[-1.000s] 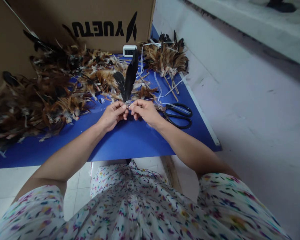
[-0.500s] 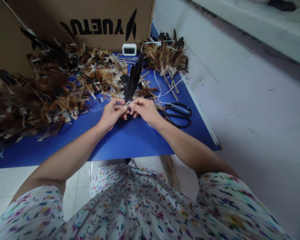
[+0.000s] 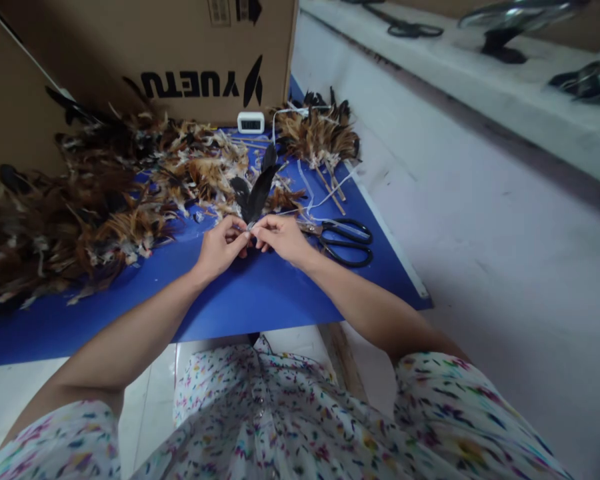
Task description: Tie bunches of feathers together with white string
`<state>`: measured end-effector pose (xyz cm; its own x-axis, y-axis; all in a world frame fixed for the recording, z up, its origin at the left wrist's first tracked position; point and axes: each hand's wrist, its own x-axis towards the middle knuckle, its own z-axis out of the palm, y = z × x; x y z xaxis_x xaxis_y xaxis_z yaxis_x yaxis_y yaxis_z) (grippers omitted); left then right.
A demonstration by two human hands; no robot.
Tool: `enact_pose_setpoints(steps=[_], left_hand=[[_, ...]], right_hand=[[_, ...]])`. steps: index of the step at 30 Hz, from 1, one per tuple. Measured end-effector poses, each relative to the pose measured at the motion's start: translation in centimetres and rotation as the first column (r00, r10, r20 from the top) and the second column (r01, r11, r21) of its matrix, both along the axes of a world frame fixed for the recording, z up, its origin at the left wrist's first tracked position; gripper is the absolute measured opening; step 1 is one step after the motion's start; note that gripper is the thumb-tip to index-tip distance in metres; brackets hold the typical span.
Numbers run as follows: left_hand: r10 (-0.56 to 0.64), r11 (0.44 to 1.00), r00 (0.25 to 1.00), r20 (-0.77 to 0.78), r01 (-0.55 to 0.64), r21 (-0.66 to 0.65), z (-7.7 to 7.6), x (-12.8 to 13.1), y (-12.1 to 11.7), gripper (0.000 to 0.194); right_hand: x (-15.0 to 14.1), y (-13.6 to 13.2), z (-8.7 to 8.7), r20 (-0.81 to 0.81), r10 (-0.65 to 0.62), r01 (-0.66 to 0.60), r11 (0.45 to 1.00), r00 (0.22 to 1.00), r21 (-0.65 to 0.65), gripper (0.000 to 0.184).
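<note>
Black feathers stand up between my two hands, their lower ends pinched at the fingertips. My left hand is closed on the base of the feathers from the left. From the right, my right hand pinches at the same spot, where a pale string runs in from the right. How the string lies around the feather base is hidden by my fingers. Black-handled scissors lie just right of my right hand, with the blade tips out of sight behind it.
Brown feathers are heaped over the left of the blue table. Feather bundles on sticks lie at the back right. A small white clock stands before a cardboard box. A wall with a ledge borders the right side.
The camera view has tilted up, showing more of the ledge and box. The black feathers lean differently and fan apart more. Both hands keep their pinch at the feather base.
</note>
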<state>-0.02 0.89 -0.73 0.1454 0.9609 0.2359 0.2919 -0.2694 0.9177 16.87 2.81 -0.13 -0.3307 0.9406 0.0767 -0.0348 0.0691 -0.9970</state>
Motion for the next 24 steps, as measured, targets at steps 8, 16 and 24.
enact_pose_setpoints(steps=[8, 16, 24], left_hand=[[0.06, 0.989, 0.99, -0.13, -0.041, 0.143, 0.06, -0.58, -0.01, 0.018], [0.177, 0.819, 0.953, -0.245, -0.004, 0.574, 0.54, -0.65, -0.22, 0.005], [0.214, 0.71, 0.919, -0.331, 0.086, 0.699, 0.52, -0.82, -0.41, 0.004]], right_hand=[[-0.32, 0.08, 0.1, -0.047, -0.001, -0.003, 0.996, 0.999, -0.093, 0.018], [-0.2, -0.07, 0.31, -0.16, 0.049, -0.082, 0.975, 0.986, -0.205, 0.013], [-0.15, 0.03, 0.26, -0.208, 0.091, -0.152, 0.942, 0.974, -0.298, 0.02]])
